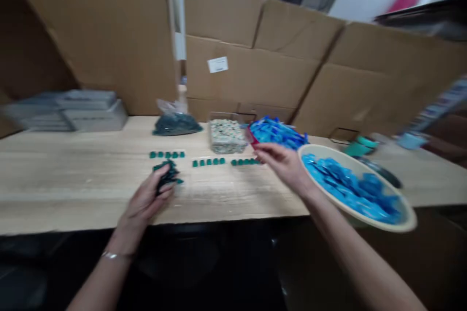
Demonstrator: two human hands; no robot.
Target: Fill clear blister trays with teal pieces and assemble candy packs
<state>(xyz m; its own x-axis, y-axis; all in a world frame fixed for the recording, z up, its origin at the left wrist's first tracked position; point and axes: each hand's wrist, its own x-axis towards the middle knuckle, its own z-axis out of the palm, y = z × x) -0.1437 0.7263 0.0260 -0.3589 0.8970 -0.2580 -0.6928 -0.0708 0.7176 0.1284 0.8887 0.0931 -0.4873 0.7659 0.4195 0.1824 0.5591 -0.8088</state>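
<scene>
My left hand [151, 194] is curled around a handful of small dark green pieces [167, 175], just above the table near its front. Behind it is a short row of green pieces [167, 154], with a second row [208, 162] to the right. My right hand [280, 163] reaches to the right end of a third row [243, 162], partly covering it. Its thumb and forefinger are nearly together; blur hides whatever is between them. A clear bag of dark green pieces [177, 124] rests behind the first row.
At the back stand a clear box of pale pieces [228, 136] and a red-edged container of blue pieces [279, 132]. A cream basin [410, 218] of blue packets overhangs the table's front right. Grey boxes [95, 115] sit left. Cardboard [248, 75] walls the back.
</scene>
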